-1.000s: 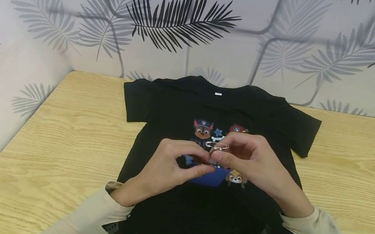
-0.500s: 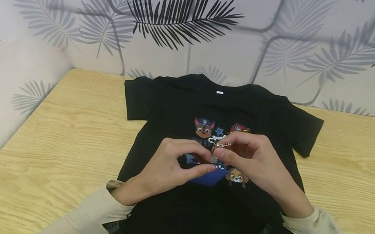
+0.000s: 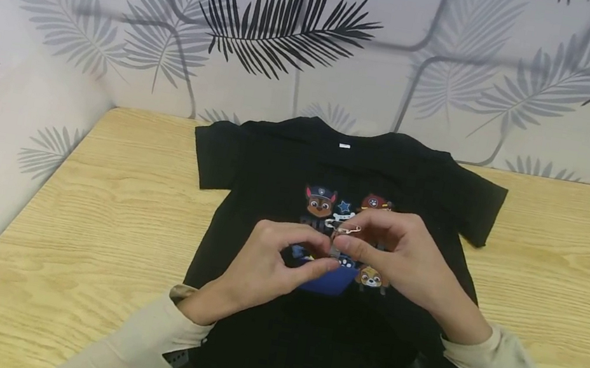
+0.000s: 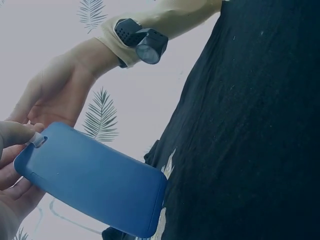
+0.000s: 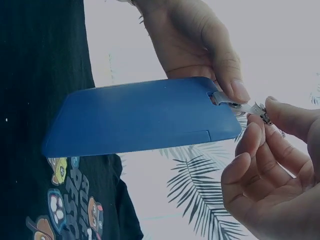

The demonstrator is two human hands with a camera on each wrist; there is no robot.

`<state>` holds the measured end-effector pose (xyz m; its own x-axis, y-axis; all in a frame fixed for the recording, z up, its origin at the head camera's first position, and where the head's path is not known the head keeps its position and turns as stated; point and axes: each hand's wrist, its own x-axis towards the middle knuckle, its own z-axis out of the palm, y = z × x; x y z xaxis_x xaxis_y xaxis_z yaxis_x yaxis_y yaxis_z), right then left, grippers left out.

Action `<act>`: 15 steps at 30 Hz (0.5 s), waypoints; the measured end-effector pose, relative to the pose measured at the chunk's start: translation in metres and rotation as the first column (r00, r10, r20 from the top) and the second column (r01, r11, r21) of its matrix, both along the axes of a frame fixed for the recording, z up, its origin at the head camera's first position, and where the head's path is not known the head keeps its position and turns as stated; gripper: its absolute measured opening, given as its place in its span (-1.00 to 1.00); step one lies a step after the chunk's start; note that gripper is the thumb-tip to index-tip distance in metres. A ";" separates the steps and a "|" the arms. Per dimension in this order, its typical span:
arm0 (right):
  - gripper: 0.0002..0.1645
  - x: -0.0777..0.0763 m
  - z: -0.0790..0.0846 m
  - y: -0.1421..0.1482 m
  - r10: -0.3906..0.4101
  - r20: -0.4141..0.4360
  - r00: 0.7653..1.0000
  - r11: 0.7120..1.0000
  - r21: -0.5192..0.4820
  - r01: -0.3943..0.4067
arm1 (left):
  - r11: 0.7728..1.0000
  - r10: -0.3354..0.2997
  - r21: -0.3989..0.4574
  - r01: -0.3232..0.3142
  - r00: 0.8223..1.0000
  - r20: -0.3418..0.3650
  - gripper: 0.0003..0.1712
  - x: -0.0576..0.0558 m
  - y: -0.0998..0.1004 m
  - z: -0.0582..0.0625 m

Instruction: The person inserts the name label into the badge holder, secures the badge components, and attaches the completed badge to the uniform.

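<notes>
A blue badge holder hangs from a short strap with a metal clip and a safety pin. My left hand pinches the strap near the holder's slot between thumb and fingers, seen in the right wrist view. My right hand pinches the metal clip between thumb and index finger, with the pin showing just above the thumb in the head view. Below the hands lies a black T-shirt with printed cartoon dogs, partly covered by the hands and holder.
The T-shirt is spread on a wooden table, its collar toward the back edge. A pale cloth or wall with leaf prints rises behind and beside the table. Each wrist carries a small black camera.
Both hands stay almost in place. The safety pin and the blue badge holder have shifted and tilted slightly between the fingers.
</notes>
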<state>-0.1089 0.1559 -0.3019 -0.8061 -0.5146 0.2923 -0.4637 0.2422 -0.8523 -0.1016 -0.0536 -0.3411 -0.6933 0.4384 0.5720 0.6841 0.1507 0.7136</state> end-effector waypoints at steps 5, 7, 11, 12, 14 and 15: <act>-0.83 0.000 -0.001 -0.002 -0.024 -0.188 0.982 0.998 0.059 0.036 | 1.000 -0.004 0.021 0.002 0.997 0.076 -0.87 0.001 0.000 0.000; -0.82 0.000 -0.001 -0.002 -0.026 -0.235 0.972 0.997 0.061 0.041 | 1.000 -0.005 0.024 0.003 0.996 0.088 -0.87 0.001 0.000 0.001; -0.83 -0.001 -0.001 -0.002 -0.022 -0.261 0.965 0.998 0.049 0.036 | 1.000 -0.005 0.021 0.003 0.997 0.083 -0.88 0.001 0.000 0.000; -0.83 -0.001 -0.001 -0.002 -0.020 -0.263 0.965 0.998 0.047 0.033 | 1.000 -0.003 0.020 0.001 0.997 0.080 -0.88 0.001 0.000 0.000; -0.83 -0.001 -0.002 -0.003 -0.019 -0.268 0.963 0.998 0.048 0.033 | 1.000 0.002 0.021 -0.003 0.997 0.080 -0.88 0.001 0.000 -0.001; -0.83 -0.001 -0.003 -0.003 -0.018 -0.269 0.963 0.998 0.048 0.032 | 1.000 0.005 0.021 -0.007 0.997 0.080 -0.89 0.001 0.000 -0.001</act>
